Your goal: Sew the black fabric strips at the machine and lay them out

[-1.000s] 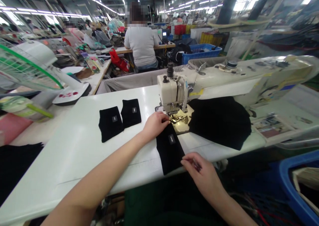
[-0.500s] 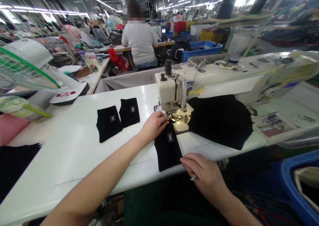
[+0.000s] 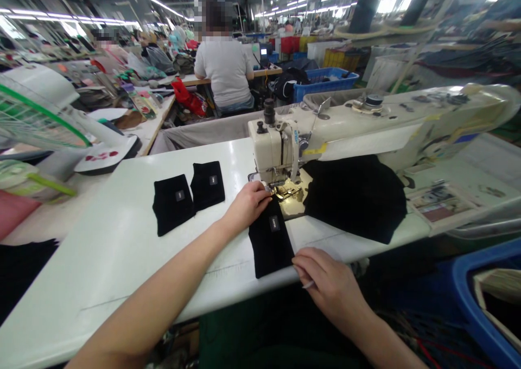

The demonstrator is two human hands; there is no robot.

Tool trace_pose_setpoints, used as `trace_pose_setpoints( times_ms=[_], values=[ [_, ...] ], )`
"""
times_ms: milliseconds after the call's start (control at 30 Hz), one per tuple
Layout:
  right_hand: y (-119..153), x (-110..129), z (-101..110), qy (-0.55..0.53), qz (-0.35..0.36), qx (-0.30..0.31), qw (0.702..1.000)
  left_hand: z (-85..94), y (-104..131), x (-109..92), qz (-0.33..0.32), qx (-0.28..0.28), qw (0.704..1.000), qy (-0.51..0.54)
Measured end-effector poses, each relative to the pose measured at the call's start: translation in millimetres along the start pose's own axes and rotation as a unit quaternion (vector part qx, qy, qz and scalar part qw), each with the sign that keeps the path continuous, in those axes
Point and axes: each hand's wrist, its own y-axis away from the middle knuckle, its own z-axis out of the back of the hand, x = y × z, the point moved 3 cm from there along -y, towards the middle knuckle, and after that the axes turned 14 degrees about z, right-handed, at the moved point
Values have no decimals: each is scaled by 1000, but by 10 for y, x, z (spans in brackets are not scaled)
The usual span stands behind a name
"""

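A black fabric piece with a small grey label (image 3: 271, 244) lies at the table's front edge, its top end by the presser foot of the white sewing machine (image 3: 266, 149). My left hand (image 3: 250, 201) has its fingers closed on the top left of this piece, beside the foot. At the lower right corner of the piece, my right hand (image 3: 321, 274) pinches its edge; a small pale object sticks out under those fingers. Two more labelled black pieces (image 3: 173, 209) (image 3: 208, 187) lie side by side to the left.
A larger black fabric (image 3: 356, 198) lies under the machine arm. A fan (image 3: 40, 108) stands at the left, a blue bin (image 3: 464, 282) at the lower right. Beyond the white table (image 3: 134, 249), a person in a white shirt (image 3: 223, 70) sits facing away.
The whole view has shifted slightly, so things appear a little further left. Both hands keep their hold on the black piece, with no clear movement along the table.
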Motion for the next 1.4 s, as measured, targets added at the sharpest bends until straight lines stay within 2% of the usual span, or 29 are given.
trace_pose_setpoints(
  times_ms=[600, 767, 833, 900, 933, 1033, 1100, 1233, 1400],
  values=[
    [-97, -32, 20, 24, -8, 74, 997, 27, -42, 11, -6, 14, 999, -36],
    [-111, -18, 45, 30, -8, 90, 995, 50, -39, -5, -3, 26, 997, -76],
    [-94, -4, 56, 39, -2, 96, 995, 89, 47, -109, -2, 35, 994, -101],
    [-62, 8, 63, 50, 8, 97, 994, 147, 224, -305, -19, 45, 993, -108],
    [-42, 11, 63, 55, 13, 95, 994, 180, 344, -430, -41, 48, 993, -95],
    [15, 8, 53, 64, 19, 92, 993, 226, 755, -782, -109, 121, 986, -34],
    [36, 0, 39, 61, 17, 98, 993, 232, 970, -906, -120, 136, 983, -28],
    [34, -7, 30, 52, 12, 101, 993, 203, 1140, -917, -147, 114, 982, -44],
    [-12, -9, 51, 55, 8, 101, 993, 188, 1090, -867, -157, 120, 979, -45]
  ],
)
